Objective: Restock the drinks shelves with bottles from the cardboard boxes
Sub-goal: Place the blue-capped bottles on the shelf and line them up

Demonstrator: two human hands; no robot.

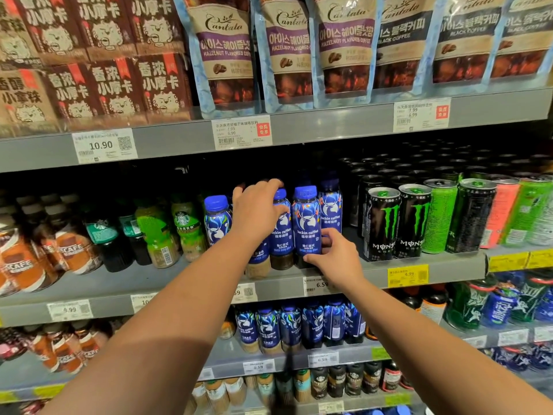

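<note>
Several blue-capped Luckin coffee bottles stand in rows on the middle grey shelf (179, 287). My left hand (257, 211) wraps over the top of one bottle whose pale base (257, 266) shows under my wrist. My right hand (338, 256) grips the lower part of the front bottle (306, 223), thumb on its base. Between my hands stands one bottle (281, 235); at the left stands another (217, 220). No cardboard box is in view.
Monster cans (383, 223) crowd the shelf right of the bottles. Starbucks bottles (187, 232) and Nescafe bottles (68, 244) stand to the left. Coffee pouches (287, 49) fill the shelf above. More blue bottles (290, 324) sit on the shelf below.
</note>
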